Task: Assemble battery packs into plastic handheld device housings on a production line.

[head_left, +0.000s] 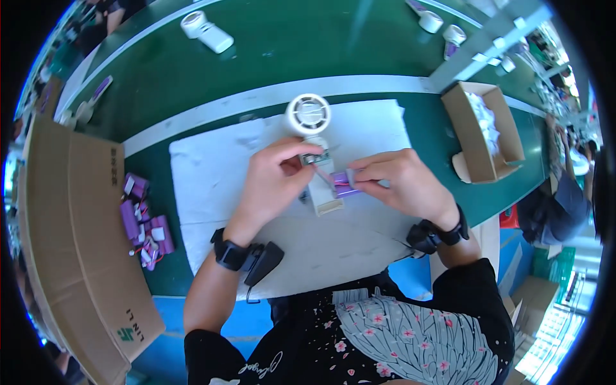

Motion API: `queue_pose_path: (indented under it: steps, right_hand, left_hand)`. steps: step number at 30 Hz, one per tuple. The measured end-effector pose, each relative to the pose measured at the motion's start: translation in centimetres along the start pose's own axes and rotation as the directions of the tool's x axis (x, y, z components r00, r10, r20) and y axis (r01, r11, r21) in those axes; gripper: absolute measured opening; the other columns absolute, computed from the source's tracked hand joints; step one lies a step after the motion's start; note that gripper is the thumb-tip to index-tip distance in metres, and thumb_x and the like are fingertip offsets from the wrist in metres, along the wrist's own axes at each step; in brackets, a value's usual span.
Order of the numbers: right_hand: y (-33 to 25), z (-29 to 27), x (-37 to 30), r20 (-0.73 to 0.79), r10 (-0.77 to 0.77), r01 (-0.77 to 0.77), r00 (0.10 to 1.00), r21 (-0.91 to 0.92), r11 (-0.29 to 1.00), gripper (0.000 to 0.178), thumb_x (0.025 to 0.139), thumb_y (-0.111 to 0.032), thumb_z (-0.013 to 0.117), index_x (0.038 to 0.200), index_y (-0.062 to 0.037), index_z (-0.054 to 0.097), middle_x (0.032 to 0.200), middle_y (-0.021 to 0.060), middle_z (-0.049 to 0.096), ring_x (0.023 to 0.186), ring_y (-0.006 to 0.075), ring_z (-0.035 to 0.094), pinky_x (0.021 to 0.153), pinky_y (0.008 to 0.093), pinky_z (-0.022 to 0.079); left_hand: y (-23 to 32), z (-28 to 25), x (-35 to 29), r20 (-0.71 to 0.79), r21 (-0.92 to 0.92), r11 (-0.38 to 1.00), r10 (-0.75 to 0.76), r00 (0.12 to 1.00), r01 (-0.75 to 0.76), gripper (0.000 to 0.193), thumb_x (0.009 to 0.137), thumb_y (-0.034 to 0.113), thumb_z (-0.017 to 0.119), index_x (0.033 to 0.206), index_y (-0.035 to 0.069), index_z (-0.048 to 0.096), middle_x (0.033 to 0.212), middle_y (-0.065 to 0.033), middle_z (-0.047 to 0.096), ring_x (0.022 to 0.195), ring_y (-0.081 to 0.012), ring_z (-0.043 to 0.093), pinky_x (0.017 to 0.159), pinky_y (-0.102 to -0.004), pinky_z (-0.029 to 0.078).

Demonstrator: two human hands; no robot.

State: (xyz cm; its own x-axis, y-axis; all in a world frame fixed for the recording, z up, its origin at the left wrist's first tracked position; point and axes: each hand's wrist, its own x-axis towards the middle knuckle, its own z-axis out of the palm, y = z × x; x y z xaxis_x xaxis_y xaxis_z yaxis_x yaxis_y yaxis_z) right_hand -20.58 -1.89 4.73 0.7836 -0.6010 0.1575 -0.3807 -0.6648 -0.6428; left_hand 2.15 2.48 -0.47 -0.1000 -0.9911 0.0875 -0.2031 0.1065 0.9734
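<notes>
A white handheld fan (309, 114) lies on the pale work mat, its round head pointing away from me. Its handle (329, 204) is open, with a small green circuit board (324, 156) showing inside. My left hand (266, 183) is closed on the upper handle beside the board; the exact grip is partly hidden by the fingers. A purple battery pack (345, 187) with thin wires lies against the handle's right side. Over it, my right hand (404, 183) pinches a small pale grey piece (351, 176) between thumb and fingertips.
Several purple battery packs (131, 221) lie left of the mat (212, 186), beside a large cardboard box (83, 244). A smaller carton (471, 138) with white contents stands at the right. Beyond the pale rail, another white fan (206, 32) lies on the green surface.
</notes>
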Motion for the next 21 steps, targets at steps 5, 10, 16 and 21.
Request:
queue_pose_path:
  steps: [5,10,16,21]
  right_hand:
    - [-1.3,0.4,-0.8,-0.002,0.081,-0.081,0.997,-0.065,0.995,0.009,0.075,-0.001,0.069,0.081,0.0030,0.065,0.101,0.0148,0.068,0.077,0.0309,0.067,0.071,0.0347,0.055]
    - [-1.7,1.2,-0.9,-0.027,0.037,-0.041,0.999,-0.185,0.982,0.010,0.078,-0.001,0.064,0.083,0.0031,0.056,0.102,0.0150,0.062,0.081,0.0307,0.063,0.073,0.0363,0.053]
    - [0.3,-0.1,-1.1,0.006,0.158,-0.158,0.987,-0.069,0.985,0.012,0.080,-0.001,0.061,0.088,0.0035,0.053,0.101,0.0143,0.057,0.079,0.0261,0.059,0.069,0.0324,0.050]
    - [3.8,-5.1,-2.7,-0.128,0.401,-0.386,0.907,0.127,0.914,0.012,0.086,-0.006,0.059,0.096,0.0021,0.057,0.094,0.0086,0.059,0.073,0.0168,0.059,0.067,0.0287,0.048]
  left_hand:
    - [0.3,0.0,0.0,-0.011,-0.054,0.998,-0.024,1.000,0.024,0.027,0.077,-0.003,0.061,0.102,0.004,0.069,0.097,-0.0056,0.065,0.076,-0.0112,0.061,0.068,-0.0233,0.050]
    - [0.5,-0.1,0.2,0.027,-0.061,0.996,-0.060,0.998,0.062,0.029,0.078,-0.003,0.060,0.104,0.004,0.068,0.101,-0.0059,0.065,0.078,-0.0121,0.062,0.071,-0.0237,0.050]
    - [-0.1,0.3,0.3,0.004,-0.070,0.994,-0.078,0.997,0.078,0.030,0.078,-0.003,0.060,0.106,0.004,0.068,0.101,-0.0062,0.065,0.078,-0.0124,0.063,0.071,-0.0243,0.051]
    - [-0.6,-0.7,-0.3,-0.010,-0.050,0.994,-0.098,0.995,0.098,0.029,0.078,-0.001,0.061,0.106,0.005,0.068,0.094,-0.0067,0.067,0.076,-0.0125,0.063,0.070,-0.0253,0.051]
